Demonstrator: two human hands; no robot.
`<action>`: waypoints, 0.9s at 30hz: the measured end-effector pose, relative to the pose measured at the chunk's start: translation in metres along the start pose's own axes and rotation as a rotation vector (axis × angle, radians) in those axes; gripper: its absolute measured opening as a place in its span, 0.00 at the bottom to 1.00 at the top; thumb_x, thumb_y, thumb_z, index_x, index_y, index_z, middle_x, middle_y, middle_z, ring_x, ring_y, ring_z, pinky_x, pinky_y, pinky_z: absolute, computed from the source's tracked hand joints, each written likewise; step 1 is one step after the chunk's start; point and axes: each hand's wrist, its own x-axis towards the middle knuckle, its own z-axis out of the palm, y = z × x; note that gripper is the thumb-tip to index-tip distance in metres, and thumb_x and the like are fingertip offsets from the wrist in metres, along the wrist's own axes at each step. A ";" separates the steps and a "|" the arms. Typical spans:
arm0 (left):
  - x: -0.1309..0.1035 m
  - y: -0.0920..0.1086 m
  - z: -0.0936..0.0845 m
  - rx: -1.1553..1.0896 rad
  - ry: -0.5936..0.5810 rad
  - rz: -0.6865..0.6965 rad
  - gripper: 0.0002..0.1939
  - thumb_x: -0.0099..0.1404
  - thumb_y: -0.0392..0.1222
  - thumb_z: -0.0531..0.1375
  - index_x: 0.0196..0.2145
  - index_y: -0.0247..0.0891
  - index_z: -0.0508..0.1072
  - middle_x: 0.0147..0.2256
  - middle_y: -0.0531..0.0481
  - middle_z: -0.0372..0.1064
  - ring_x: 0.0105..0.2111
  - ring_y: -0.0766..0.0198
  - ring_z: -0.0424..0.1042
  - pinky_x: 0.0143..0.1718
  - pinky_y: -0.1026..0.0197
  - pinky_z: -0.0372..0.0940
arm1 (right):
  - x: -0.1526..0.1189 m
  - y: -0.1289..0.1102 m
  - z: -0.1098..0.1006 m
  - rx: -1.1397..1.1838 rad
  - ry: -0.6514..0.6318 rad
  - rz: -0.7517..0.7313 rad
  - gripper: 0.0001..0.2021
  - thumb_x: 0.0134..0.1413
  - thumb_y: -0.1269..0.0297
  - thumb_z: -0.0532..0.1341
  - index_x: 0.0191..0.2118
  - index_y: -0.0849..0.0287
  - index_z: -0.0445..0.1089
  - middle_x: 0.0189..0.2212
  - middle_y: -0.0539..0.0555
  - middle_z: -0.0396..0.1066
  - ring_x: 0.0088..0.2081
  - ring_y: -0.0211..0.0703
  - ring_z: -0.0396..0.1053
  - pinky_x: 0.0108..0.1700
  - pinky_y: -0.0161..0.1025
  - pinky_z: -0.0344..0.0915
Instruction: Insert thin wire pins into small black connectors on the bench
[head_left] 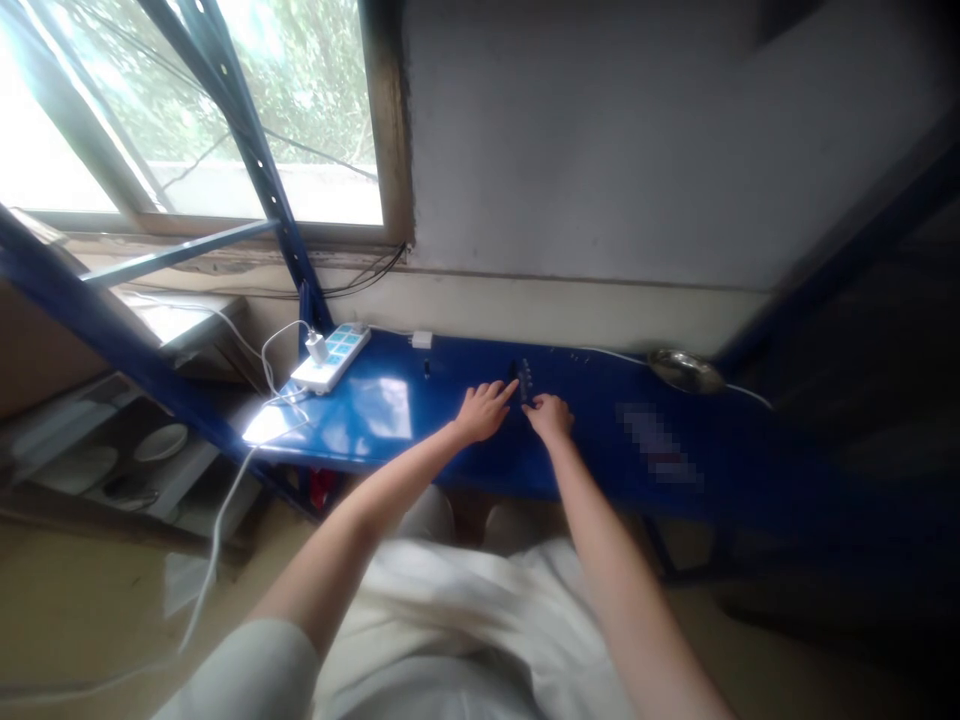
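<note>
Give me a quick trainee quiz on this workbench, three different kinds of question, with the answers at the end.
1. Multiple choice: What is plugged into the power strip?
A. A soldering iron
B. A white plug
C. A desk fan

2. True or false: The shiny metallic object lies to the right of both the left hand and the right hand.

3. Fill in: The small dark item near the fingertips is at a ____ tabletop.

Key: 1. B; 2. true; 3. blue

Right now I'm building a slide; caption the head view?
Left hand and right hand at a small dark piece on a blue tabletop.
</note>
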 end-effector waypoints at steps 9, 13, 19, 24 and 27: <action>0.020 0.001 0.003 -0.012 0.009 -0.046 0.16 0.64 0.35 0.47 0.45 0.36 0.70 0.42 0.41 0.67 0.42 0.54 0.63 0.42 0.53 0.57 | 0.002 -0.002 0.010 -0.001 0.050 -0.036 0.11 0.47 0.60 0.60 0.36 0.59 0.73 0.37 0.59 0.72 0.43 0.49 0.67 0.43 0.45 0.60; 0.020 -0.007 -0.004 -0.065 0.024 -0.040 0.12 0.64 0.36 0.50 0.38 0.35 0.72 0.36 0.43 0.69 0.38 0.57 0.65 0.40 0.56 0.58 | 0.002 -0.006 0.011 -0.001 0.046 -0.023 0.11 0.48 0.60 0.59 0.35 0.59 0.73 0.38 0.58 0.73 0.43 0.49 0.67 0.43 0.46 0.60; 0.016 -0.023 -0.027 -0.205 0.161 -0.027 0.11 0.64 0.38 0.52 0.38 0.36 0.73 0.36 0.44 0.70 0.37 0.60 0.66 0.42 0.57 0.59 | 0.003 -0.006 0.012 0.009 0.061 -0.036 0.11 0.48 0.60 0.57 0.35 0.58 0.73 0.38 0.57 0.73 0.42 0.48 0.67 0.43 0.44 0.60; 0.015 -0.029 -0.046 -0.256 0.237 -0.045 0.09 0.63 0.40 0.54 0.37 0.37 0.73 0.35 0.46 0.71 0.36 0.60 0.66 0.41 0.58 0.60 | 0.003 -0.006 0.013 0.045 0.076 -0.039 0.11 0.48 0.61 0.56 0.32 0.59 0.73 0.35 0.57 0.73 0.39 0.47 0.68 0.42 0.44 0.59; 0.013 -0.030 -0.052 -0.266 0.265 -0.042 0.09 0.63 0.40 0.54 0.36 0.36 0.73 0.35 0.46 0.71 0.36 0.61 0.66 0.41 0.58 0.60 | -0.002 -0.014 0.012 0.054 0.071 -0.045 0.10 0.47 0.63 0.56 0.30 0.59 0.73 0.33 0.56 0.74 0.37 0.46 0.68 0.42 0.43 0.58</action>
